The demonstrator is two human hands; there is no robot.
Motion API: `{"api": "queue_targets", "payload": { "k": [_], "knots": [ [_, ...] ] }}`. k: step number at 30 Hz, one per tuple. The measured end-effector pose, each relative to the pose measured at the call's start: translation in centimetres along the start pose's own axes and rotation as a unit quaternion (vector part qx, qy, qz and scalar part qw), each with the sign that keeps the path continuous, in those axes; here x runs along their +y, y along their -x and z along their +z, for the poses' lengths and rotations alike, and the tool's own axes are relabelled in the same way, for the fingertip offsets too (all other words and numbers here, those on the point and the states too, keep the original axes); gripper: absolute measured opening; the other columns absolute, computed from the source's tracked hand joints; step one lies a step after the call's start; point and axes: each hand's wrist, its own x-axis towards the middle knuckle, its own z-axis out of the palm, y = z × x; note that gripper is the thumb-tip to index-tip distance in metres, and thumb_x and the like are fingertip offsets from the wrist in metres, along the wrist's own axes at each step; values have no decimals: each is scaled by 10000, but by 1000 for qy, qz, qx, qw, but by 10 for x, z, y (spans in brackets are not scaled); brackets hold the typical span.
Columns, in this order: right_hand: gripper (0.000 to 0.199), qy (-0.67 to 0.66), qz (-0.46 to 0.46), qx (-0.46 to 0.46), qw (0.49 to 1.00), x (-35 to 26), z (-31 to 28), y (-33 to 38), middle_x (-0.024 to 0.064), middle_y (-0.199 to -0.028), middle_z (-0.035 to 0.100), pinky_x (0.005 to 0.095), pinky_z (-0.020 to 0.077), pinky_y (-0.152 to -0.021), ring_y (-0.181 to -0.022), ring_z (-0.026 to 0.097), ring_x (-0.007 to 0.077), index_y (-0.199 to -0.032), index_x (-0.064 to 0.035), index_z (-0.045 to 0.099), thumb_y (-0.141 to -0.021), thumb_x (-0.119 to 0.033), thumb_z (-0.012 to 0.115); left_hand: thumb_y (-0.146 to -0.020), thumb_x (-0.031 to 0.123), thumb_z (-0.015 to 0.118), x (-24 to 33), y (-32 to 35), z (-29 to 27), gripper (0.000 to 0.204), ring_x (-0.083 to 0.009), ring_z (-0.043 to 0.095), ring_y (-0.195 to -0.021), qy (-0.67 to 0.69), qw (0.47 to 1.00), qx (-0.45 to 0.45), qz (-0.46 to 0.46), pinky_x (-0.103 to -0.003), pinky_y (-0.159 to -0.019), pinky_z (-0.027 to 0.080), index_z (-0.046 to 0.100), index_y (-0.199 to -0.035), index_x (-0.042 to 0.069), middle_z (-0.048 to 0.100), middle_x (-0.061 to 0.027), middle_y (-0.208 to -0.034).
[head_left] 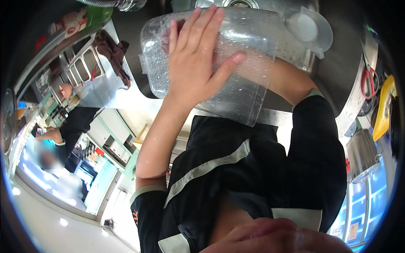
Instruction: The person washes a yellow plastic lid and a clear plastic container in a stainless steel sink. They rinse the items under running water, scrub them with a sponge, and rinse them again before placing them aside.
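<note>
A large clear plastic container [240, 99], wet with drops, lies on its side over the steel sink [291, 55], its open end toward the right. My left hand [192, 63] lies flat on its upper wall, fingers stretched and thumb spread. From the right, my right forearm [291, 80] reaches in through the open end. Behind the plastic and my left hand, the right hand is mostly hidden. A dark reddish patch shows through the wall beside the left fingers; I cannot make out what it is.
At the sink's right side sits a translucent plastic jug [322, 36]. Red-handled scissors [370, 82] and a metal pot [362, 154] are farther right. A dark cloth [112, 52] hangs at the left edge. Another person [74, 126] stands at the far left.
</note>
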Motion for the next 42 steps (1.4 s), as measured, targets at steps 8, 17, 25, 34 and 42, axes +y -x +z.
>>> {"api": "queue_targets", "payload": {
  "k": [8, 17, 25, 34, 42],
  "knots": [
    [332, 11, 30, -6, 999, 20, -17, 9, 200, -1125, 531, 403, 412, -896, -1017, 524, 339, -1121, 6, 500, -867, -178, 394, -754, 436, 604, -3, 1, -13, 740, -343, 336, -1229, 45, 997, -52, -22, -500, -1034, 167, 354, -1290, -8, 390, -175, -1298],
    [335, -147, -13, 50, 988, -38, -61, 0, 198, -1129, 531, 400, 408, -905, -1020, 524, 334, -1128, 7, 497, -867, -173, 389, -759, 442, 600, 3, -3, -13, 711, -319, 347, -1221, 11, 999, -27, -27, -492, -1034, 181, 380, -1275, 5, 418, -149, -1278],
    [339, -77, 14, 72, 994, -12, -88, 1, 196, -1133, 531, 397, 405, -912, -1023, 523, 330, -1135, 7, 495, -867, -169, 385, -728, 444, 623, -1, 10, 4, 696, -291, 361, -1237, 18, 1000, 18, -17, -508, -1029, 172, 409, -1284, 85, 437, -85, -1301],
    [342, -7, 70, 33, 997, 11, -23, -42, 193, -1137, 531, 394, 400, -921, -1027, 522, 325, -1142, 8, 492, -868, -164, 381, -717, 482, 621, 3, 14, -6, 723, -273, 343, -1257, 38, 998, -3, -45, -514, -1031, 173, 412, -1288, 91, 423, -77, -1316],
    [345, -547, 13, -2, 837, -107, -99, 31, 191, -1141, 531, 392, 397, -928, -1030, 521, 321, -1148, 8, 490, -868, -160, 377, -729, 455, 621, 1, 20, -2, 651, -292, 375, -1221, 67, 992, 83, -63, -505, -1026, 202, 461, -1230, 73, 463, -101, -1262]
  ]
}}
